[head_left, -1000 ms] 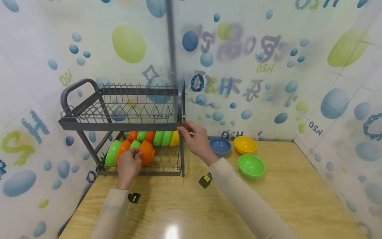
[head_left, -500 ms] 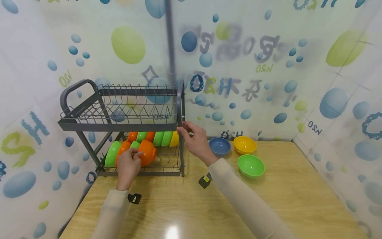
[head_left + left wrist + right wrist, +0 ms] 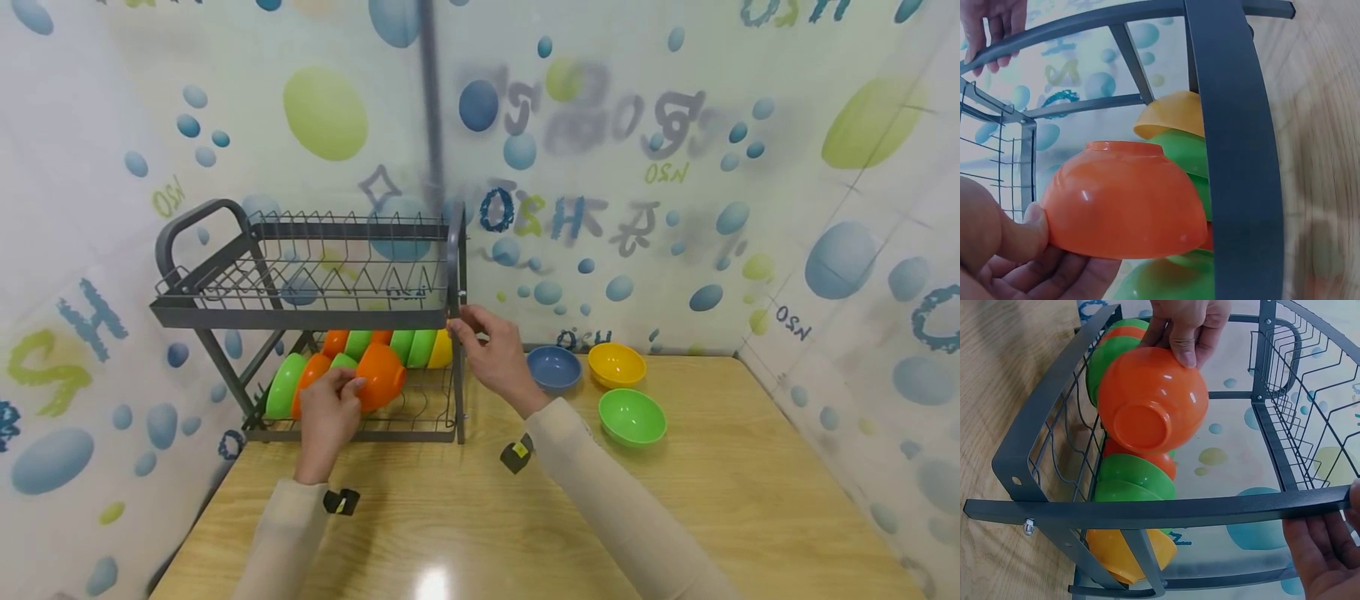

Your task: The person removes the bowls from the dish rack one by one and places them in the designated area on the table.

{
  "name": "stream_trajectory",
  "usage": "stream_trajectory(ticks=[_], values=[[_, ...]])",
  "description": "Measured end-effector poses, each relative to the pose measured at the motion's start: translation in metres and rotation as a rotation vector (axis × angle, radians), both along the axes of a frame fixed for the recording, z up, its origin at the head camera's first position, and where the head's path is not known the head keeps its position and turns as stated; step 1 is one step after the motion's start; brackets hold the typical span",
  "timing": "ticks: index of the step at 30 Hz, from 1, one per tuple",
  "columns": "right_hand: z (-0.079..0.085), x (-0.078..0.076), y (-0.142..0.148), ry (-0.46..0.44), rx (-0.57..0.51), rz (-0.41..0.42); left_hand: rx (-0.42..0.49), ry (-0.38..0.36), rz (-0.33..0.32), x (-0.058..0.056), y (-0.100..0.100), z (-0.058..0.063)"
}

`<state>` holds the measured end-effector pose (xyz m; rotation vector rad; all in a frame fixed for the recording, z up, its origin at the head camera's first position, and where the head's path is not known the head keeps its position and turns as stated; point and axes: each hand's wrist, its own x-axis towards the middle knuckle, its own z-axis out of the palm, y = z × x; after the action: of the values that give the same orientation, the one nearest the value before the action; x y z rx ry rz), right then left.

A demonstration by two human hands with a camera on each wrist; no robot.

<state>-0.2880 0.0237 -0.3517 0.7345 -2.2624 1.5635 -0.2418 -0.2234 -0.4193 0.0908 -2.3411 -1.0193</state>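
In the head view my left hand (image 3: 328,414) pinches the rim of an orange bowl (image 3: 381,379) at the lower shelf of a dark metal dish rack (image 3: 322,319). The left wrist view shows the thumb on the bowl's outside and the fingers under its rim. The bowl leans on its side, its foot ring turned to the right. Left of it stand a green bowl (image 3: 285,386) and another orange one, partly behind the hand. My right hand (image 3: 491,350) grips the rack's right front post, its fingers curled round the bar in the right wrist view.
A back row of green, orange and yellow bowls (image 3: 422,347) stands on the lower shelf. The rack's upper tier is wire with slots. On the wooden table (image 3: 480,525) to the right stand a blue bowl (image 3: 553,368), a yellow bowl (image 3: 617,365) and a green bowl (image 3: 632,417).
My left hand has moved the orange bowl a little to the right, away from the bowls on its left, and tilted it. The right hand stays on the rack post.
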Motion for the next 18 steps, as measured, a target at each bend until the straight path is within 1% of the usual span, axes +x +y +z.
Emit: stream_trajectory(ticks=[4, 11, 18], values=[[0.0, 0.0, 0.0, -0.001, 0.005, -0.006, -0.013, 0.035, -0.027, 0.003, 0.003, 0.002], [0.0, 0.001, 0.002, -0.002, 0.004, -0.005, -0.078, 0.123, -0.077, 0.009, 0.007, 0.005], [-0.001, -0.001, 0.002, 0.004, 0.012, 0.0, -0.113, 0.16, -0.11, 0.014, 0.008, 0.007]])
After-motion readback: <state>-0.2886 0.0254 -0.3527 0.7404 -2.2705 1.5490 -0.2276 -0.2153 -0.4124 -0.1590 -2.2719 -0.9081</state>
